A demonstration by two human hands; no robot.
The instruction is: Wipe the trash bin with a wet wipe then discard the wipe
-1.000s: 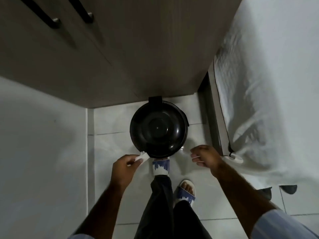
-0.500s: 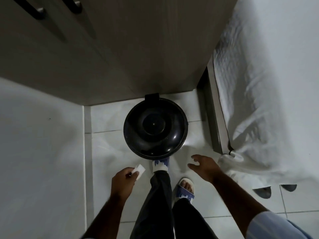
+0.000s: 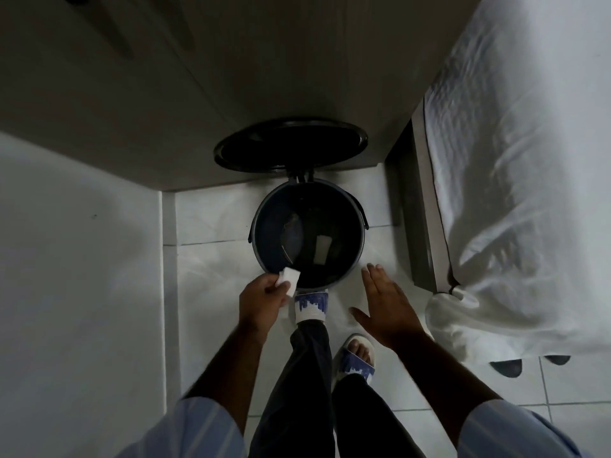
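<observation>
Floor corner by the bed, as I see it.
White bedsheet (image 3: 515, 193) hangs at right, wooden cabinet (image 3: 231, 77) ahead, white wall (image 3: 76, 276) left, tiled floor (image 3: 211, 292), blue-patterned slippers (image 3: 355, 360).

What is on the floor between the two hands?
In the head view, a foot in a blue-and-white slipper sits between the left hand, which pinches the wet wipe, and the open right hand. It presses at the trash bin's base.
</observation>
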